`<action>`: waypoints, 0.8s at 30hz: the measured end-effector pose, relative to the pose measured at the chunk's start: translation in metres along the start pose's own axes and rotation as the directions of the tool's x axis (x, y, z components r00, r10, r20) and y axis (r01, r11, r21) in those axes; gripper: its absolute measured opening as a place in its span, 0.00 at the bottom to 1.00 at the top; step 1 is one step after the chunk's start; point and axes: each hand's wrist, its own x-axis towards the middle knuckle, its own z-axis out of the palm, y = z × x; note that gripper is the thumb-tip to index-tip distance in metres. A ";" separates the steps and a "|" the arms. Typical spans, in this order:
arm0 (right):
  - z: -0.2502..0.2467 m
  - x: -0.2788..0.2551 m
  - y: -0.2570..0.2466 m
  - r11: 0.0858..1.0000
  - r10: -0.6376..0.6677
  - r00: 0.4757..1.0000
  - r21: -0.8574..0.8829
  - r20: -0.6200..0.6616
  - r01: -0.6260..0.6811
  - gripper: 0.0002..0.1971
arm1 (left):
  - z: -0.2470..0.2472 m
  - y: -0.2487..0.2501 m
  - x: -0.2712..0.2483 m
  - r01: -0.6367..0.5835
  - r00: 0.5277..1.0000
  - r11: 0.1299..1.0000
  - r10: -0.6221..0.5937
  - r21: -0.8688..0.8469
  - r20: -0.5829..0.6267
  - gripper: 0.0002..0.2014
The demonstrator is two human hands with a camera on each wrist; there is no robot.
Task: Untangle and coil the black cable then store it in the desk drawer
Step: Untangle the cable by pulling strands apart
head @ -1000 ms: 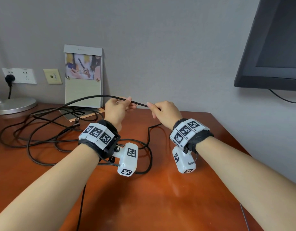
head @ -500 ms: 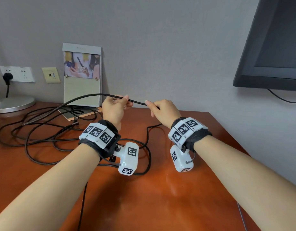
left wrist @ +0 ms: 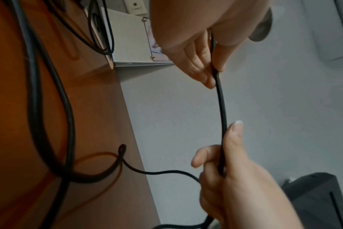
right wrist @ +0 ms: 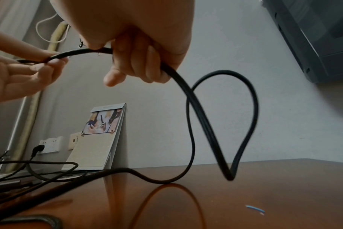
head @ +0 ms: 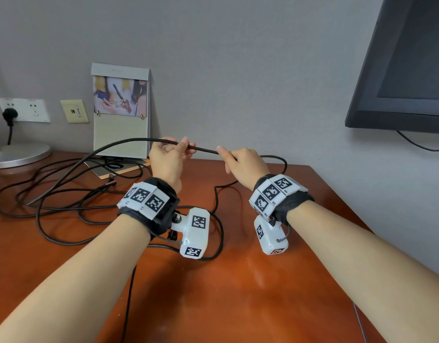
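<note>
A long black cable [head: 205, 150] lies in tangled loops [head: 65, 191] over the left half of the wooden desk [head: 238, 293]. One stretch of it is lifted above the desk between my hands. My left hand [head: 182, 145] pinches it between thumb and fingers, as the left wrist view shows [left wrist: 212, 69]. My right hand [head: 225, 155] grips the cable a short span to the right, fingers curled round it [right wrist: 139, 68]. From the right hand the cable [right wrist: 252, 108] drops in a loop onto the desk. No drawer is in view.
A standing photo card [head: 121, 112] leans by the wall at the back. A round lamp base [head: 18, 154] sits far left under a wall socket [head: 24, 110] with a plug in it. A dark monitor [head: 409, 70] hangs at upper right. The desk's right edge [head: 342, 209] runs near my right forearm.
Both hands have risen a little with the cable held between them. A loop of cable now shows to the right of the right hand.
</note>
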 end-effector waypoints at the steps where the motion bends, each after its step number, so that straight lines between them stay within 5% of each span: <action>1: 0.000 -0.001 0.001 1.000 0.004 1.000 -0.004 0.001 -0.004 0.33 | -0.001 0.001 0.000 0.001 1.000 1.000 -0.001 -0.006 0.001 0.09; 7: 0.004 0.000 -0.009 1.000 -0.020 1.000 -0.017 -0.007 0.020 0.32 | 0.004 -0.004 -0.012 0.112 0.974 0.994 -0.113 0.016 0.197 0.11; 11: 0.003 0.000 -0.008 1.000 -0.004 1.000 -0.012 0.010 0.004 0.32 | 0.007 0.004 -0.013 0.116 0.973 0.993 -0.120 0.036 0.199 0.03; 19: -0.002 -0.004 0.014 0.999 0.037 0.999 -0.016 -0.017 -0.037 0.32 | -0.004 0.007 -0.005 0.183 0.979 0.980 -0.175 -0.078 0.105 0.04; 24: 0.001 -0.001 -0.003 1.000 0.009 1.000 -0.012 -0.007 -0.009 0.30 | 0.007 0.009 -0.016 0.188 0.951 0.982 -0.189 0.028 0.244 0.07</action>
